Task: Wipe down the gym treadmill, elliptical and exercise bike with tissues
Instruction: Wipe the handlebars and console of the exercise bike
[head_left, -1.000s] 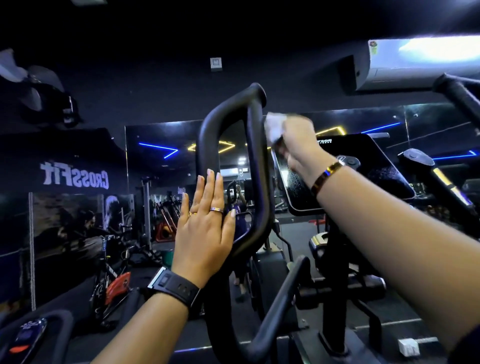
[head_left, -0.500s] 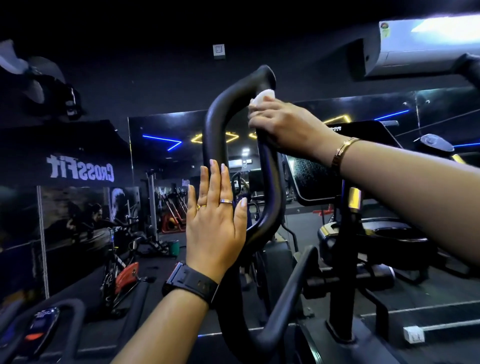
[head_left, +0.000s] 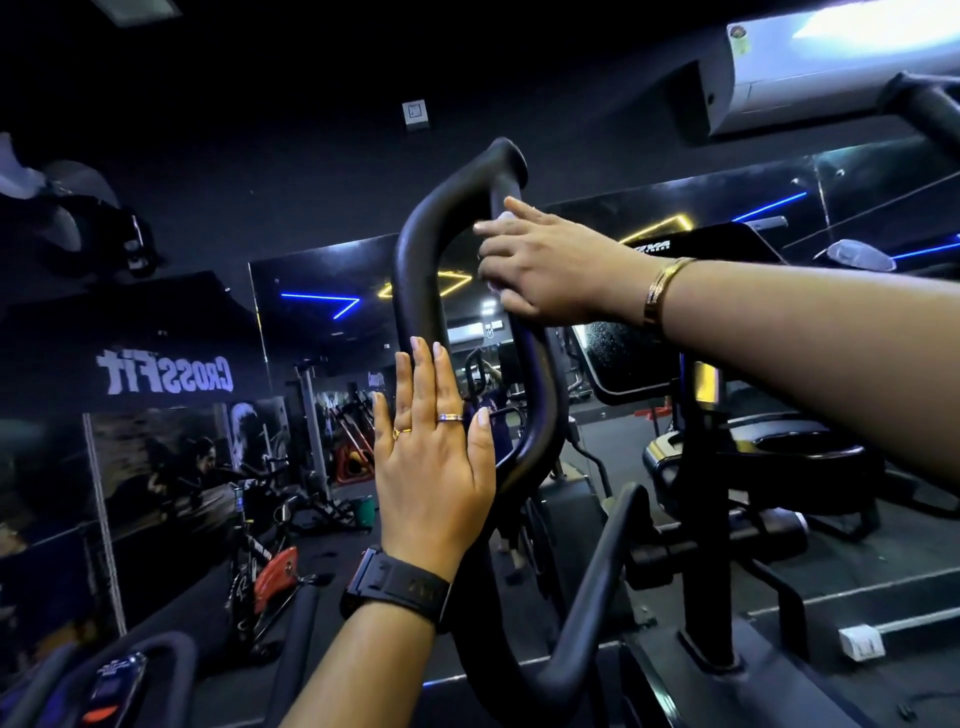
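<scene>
Since the earlier frame the right hand (head_left: 550, 270) is moved down from the top bend of the handle loop (head_left: 415, 270) to a lower part of the same bar, and the tissue (head_left: 500, 217) is carried with it; the left hand (head_left: 431, 467) is kept where it was. The fingers of the right hand are laid across the bar and bent lightly over it. The tissue is pressed under them, so that only small white edges are seen above the index finger and below the little finger; the thumb is hidden. The left hand is held flat, its fingers straight and close together, and nothing is gripped by it. Its fingertips are rested against the other bar of the loop, and the wiped bar passes just beside its thumb. The loop is judged to belong to the elliptical, whose dark console (head_left: 623, 358) is seen beyond the right wrist and its gold bracelet (head_left: 658, 291). The tissue is judged to be very light, soft and easily torn, so it is better kept folded under the whole length of the fingers than pinched at one corner. The bar seems to be covered with a matt foam or rubber, stiff and not slippery, on which thin paper can drag and crumble; a moderate pressure is therefore advised. The loop may swing when it is pushed, which is probably why it is steadied by the flat hand below.
</scene>
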